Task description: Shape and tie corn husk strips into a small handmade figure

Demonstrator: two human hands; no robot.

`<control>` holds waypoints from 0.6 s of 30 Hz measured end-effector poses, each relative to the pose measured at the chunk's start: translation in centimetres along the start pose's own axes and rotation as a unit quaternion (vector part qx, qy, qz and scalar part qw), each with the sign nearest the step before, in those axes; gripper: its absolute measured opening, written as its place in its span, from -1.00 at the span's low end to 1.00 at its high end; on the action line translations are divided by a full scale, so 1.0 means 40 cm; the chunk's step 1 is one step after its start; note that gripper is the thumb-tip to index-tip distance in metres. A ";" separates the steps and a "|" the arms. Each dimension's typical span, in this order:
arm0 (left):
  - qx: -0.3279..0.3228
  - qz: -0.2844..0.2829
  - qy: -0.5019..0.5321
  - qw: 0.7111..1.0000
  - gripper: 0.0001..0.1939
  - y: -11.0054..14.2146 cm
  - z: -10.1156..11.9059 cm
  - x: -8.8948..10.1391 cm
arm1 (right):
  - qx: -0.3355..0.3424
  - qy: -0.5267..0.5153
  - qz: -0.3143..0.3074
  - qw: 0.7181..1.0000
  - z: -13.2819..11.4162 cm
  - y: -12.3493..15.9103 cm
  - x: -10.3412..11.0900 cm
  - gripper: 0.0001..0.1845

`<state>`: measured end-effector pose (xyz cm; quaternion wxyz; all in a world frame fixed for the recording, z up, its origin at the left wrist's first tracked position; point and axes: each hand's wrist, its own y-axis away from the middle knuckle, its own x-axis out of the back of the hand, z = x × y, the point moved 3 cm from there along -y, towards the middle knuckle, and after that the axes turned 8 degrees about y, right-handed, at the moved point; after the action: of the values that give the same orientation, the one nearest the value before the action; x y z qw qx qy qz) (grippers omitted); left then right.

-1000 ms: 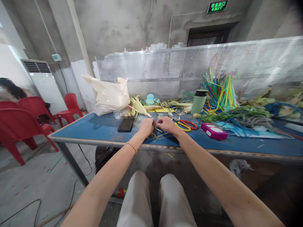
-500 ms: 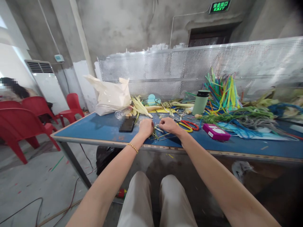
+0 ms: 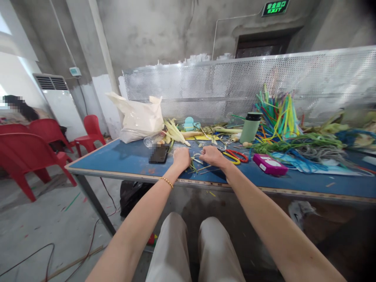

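Observation:
My left hand (image 3: 181, 157) is closed just above the near edge of the blue table, a beaded bracelet on its wrist. Facing it a short way off, my right hand (image 3: 211, 155) is also closed, knuckles up. What the fingers pinch is too small to make out. Thin green and whitish strips (image 3: 193, 167) lie between and below the two hands. Scissors (image 3: 239, 156) with red and yellow handles rest right of my right hand. A black phone (image 3: 159, 154) lies left of my left hand.
Pale corn husks (image 3: 176, 131), a green bottle (image 3: 250, 127) and a bundle of coloured strips (image 3: 280, 113) stand farther back. A purple box (image 3: 269, 164) sits to the right, near tangled cords (image 3: 302, 143). A whitish bag (image 3: 141, 119) stands back left; a perforated metal panel (image 3: 205, 94) closes the rear.
My hands stay closed and close together, with the right one shifted very slightly right. The whole view has moved a little; nothing else visibly differs.

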<state>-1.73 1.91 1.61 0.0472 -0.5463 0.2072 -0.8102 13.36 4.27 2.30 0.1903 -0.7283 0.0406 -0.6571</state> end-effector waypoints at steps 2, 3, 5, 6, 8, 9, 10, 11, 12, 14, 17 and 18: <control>0.007 0.003 -0.005 1.000 -0.69 -0.001 -0.001 0.002 | 0.005 -0.015 0.017 1.000 0.004 -0.002 0.002 -0.87; 0.011 0.003 -0.006 1.000 -0.69 -0.001 -0.001 0.004 | 0.009 -0.035 0.033 0.999 0.005 -0.002 0.004 -0.88; 0.021 -0.001 -0.003 1.000 -0.69 0.001 -0.003 0.007 | 0.020 -0.103 0.068 0.992 0.005 0.000 0.011 -0.91; 0.026 -0.004 0.000 1.000 -0.70 0.001 -0.004 0.007 | 0.026 -0.151 0.075 0.985 0.004 0.001 0.013 -0.92; 0.032 -0.012 0.013 0.999 -0.71 0.002 -0.006 0.005 | 0.036 -0.262 0.052 0.963 -0.003 0.005 0.011 -0.93; 0.034 -0.014 0.022 0.999 -0.72 0.002 -0.007 0.003 | 0.041 -0.322 0.031 0.945 -0.009 0.006 0.007 -0.92; 0.033 -0.014 0.033 0.999 -0.72 0.001 -0.007 0.000 | 0.044 -0.378 0.011 0.925 -0.014 0.008 0.004 -0.90; 0.031 -0.013 0.045 0.998 -0.73 0.000 -0.009 -0.004 | 0.044 -0.427 -0.006 0.903 -0.018 0.009 0.000 -0.87; 0.028 -0.010 0.058 0.998 -0.74 -0.002 -0.010 -0.007 | 0.040 -0.467 -0.017 0.883 -0.021 0.009 -0.002 -0.84; 0.020 0.003 0.090 0.996 -0.75 -0.009 -0.015 -0.012 | 0.026 -0.530 -0.035 0.847 -0.022 0.008 -0.008 -0.80; 0.020 0.024 0.184 0.983 -0.80 -0.022 -0.027 -0.014 | 0.006 -0.583 -0.072 0.809 -0.022 0.003 -0.019 -0.80; 0.027 0.030 0.233 0.972 -0.80 -0.027 -0.031 -0.013 | 0.001 -0.591 -0.080 0.803 -0.022 0.001 -0.022 -0.81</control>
<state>-2.49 3.40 1.17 0.0366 -0.3340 0.2073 -0.9187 12.40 4.31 1.51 0.1247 -0.9761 -0.1384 -0.1120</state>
